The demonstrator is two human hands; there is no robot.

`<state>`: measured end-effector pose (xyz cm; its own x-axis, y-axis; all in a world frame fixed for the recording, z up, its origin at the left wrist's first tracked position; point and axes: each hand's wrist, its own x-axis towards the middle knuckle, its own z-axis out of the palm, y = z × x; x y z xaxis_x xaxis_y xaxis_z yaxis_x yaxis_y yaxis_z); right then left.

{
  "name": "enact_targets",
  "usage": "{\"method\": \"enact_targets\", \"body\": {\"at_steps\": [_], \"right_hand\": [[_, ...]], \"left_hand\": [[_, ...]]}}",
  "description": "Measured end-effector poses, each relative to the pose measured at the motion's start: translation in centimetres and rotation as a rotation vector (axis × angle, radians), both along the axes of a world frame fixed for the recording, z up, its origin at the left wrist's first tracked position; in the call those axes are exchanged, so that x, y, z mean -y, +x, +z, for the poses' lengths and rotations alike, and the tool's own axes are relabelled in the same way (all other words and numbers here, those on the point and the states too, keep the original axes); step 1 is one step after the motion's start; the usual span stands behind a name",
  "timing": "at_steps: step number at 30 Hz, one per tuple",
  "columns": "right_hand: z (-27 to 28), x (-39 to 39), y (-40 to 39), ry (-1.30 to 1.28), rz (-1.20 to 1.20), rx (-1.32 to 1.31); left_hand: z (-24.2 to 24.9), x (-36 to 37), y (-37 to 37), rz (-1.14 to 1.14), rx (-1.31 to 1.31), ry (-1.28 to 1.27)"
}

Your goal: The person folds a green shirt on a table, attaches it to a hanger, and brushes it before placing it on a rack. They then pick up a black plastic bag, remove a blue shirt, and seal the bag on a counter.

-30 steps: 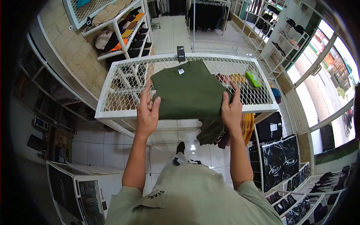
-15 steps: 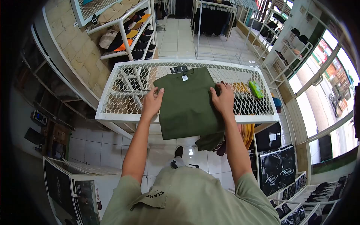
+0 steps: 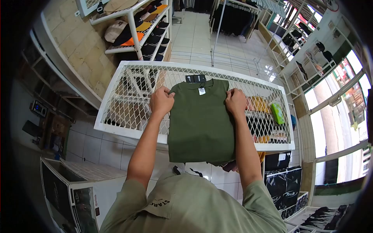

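A folded dark green T-shirt (image 3: 200, 120) lies on the white mesh-topped table (image 3: 112, 130), neckline away from me, its lower part hanging over the near edge. Black hang tags (image 3: 195, 79) and a small white label (image 3: 201, 91) show at the collar. My left hand (image 3: 162, 101) is closed on the shirt's left edge near the shoulder. On the opposite edge, at about the same height, my right hand (image 3: 236, 103) has its fingers closed on the cloth. Some darker cloth peeks out under the shirt's lower right corner.
A bright green packet (image 3: 277, 113) lies on the mesh at the right. Folded yellow and dark clothes (image 3: 258, 106) show beneath the mesh. Caps fill a white rack (image 3: 134, 29) at the far left. Clothes rails (image 3: 237, 19) stand behind, and glass doors are at the right.
Both hands have shifted higher along the shirt's sides, toward the shoulders, and their fingers have closed in on the edges. The view has tilted and moved closer to the table.
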<state>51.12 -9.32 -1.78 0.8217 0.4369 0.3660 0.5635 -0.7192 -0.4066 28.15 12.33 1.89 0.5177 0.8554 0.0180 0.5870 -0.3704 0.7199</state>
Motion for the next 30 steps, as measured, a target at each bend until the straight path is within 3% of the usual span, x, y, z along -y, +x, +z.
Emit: {"method": "enact_targets", "body": {"at_steps": [3, 7, 11, 13, 15, 17, 19, 21, 23, 26, 30], "right_hand": [[0.7, -0.3, -0.7, 0.02, -0.046, 0.054], [1.6, -0.4, -0.8, 0.123, 0.019, -0.096], [5.3, 0.5, -1.9, 0.278, 0.043, -0.18], [9.0, 1.3, -2.8, 0.51, 0.082, -0.177], [11.5, 1.3, -0.9, 0.533, 0.079, -0.132], [12.9, -0.3, 1.7, 0.692, 0.113, -0.103], [12.4, -2.1, 4.5, 0.682, 0.111, -0.086], [9.6, -3.4, 7.2, 0.474, 0.029, -0.261], [6.7, -2.8, 7.2, 0.272, 0.068, -0.272], [6.1, -0.1, 3.6, 0.204, 0.063, -0.37], [5.9, 5.3, -3.8, 0.208, 0.071, -0.403]], "left_hand": [[2.5, -0.3, 0.4, -0.073, 0.107, 0.049], [4.7, -0.9, 1.3, -0.173, 0.187, 0.317], [7.2, -1.1, 1.8, -0.303, 0.406, 0.189], [9.7, -1.2, 1.5, -0.341, 0.504, -0.115], [12.6, -2.2, 2.8, -0.326, 0.561, 0.103], [11.9, -6.3, 7.2, -0.332, 0.773, 0.216], [10.9, -8.9, 10.9, -0.337, 0.675, 0.188], [8.9, -9.4, 11.8, -0.294, 0.313, 0.226], [3.9, -9.8, 11.6, -0.342, 0.172, 0.233], [1.9, -6.6, 6.5, -0.436, -0.008, 0.088], [3.4, -0.2, -1.9, -0.393, -0.071, 0.131]]}}
